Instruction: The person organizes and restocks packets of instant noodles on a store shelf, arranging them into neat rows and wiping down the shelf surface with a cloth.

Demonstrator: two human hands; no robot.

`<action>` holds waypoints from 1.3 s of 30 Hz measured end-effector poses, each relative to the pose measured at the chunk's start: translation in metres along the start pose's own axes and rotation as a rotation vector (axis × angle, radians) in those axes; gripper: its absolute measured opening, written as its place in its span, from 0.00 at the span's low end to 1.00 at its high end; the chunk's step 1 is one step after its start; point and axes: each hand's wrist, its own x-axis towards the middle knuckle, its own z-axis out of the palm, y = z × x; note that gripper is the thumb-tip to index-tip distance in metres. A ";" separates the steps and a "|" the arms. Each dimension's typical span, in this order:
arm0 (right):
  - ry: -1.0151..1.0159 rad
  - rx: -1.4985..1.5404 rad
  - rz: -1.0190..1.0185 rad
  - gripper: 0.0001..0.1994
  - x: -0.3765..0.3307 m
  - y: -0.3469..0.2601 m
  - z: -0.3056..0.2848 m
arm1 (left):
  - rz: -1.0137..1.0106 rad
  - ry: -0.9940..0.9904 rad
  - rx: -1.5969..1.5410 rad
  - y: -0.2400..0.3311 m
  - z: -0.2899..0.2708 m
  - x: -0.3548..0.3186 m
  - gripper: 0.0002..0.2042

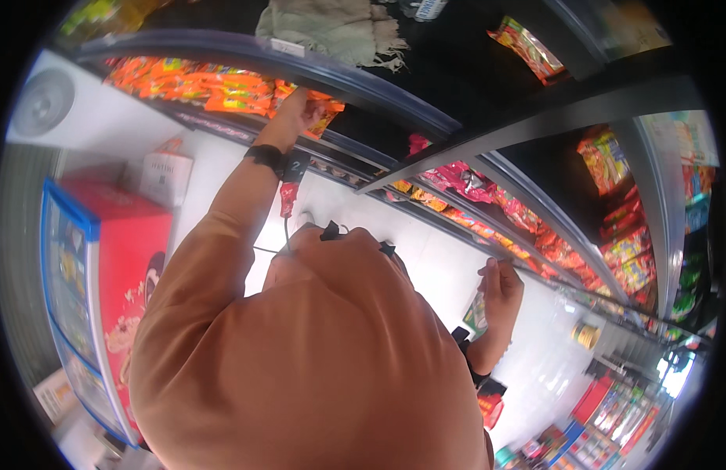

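My left hand [306,116] reaches in among orange snack packets [236,95] on a shelf at the upper left. Its fingers are curled against a packet at the right end of the row, and part of that packet is hidden by the hand. My right hand [501,291] is held out at the right, in front of the lower shelves, with its fingers bent inward. Whatever its palm may hold is hidden. Beside it shows a green and white item [476,312]; I cannot tell whether the hand touches it.
Dark shelving with a grey upright [527,145] crosses the top and right. Pink packets [461,180] and red packets [566,251] fill the lower shelves. A grey cloth [327,31] drapes over the upper shelf. A red freezer [135,274] with blue trim stands at the left.
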 end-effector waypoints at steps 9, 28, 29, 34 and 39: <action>0.121 -0.059 0.064 0.10 -0.039 -0.003 0.049 | 0.519 -0.019 0.261 -0.012 -0.002 0.001 0.06; -0.479 0.147 -0.306 0.14 0.025 0.012 0.002 | 0.350 -0.790 0.398 -0.062 -0.015 -0.253 0.31; -0.572 0.287 -0.325 0.20 0.026 0.012 -0.005 | 0.348 -0.873 0.360 -0.074 0.005 -0.260 0.31; -0.593 0.783 -0.198 0.28 0.023 0.014 -0.050 | 0.552 -0.869 0.584 -0.130 0.103 -0.300 0.16; -0.261 0.720 -0.307 0.22 0.054 0.026 -0.125 | 0.880 -0.890 0.949 -0.169 0.151 -0.289 0.14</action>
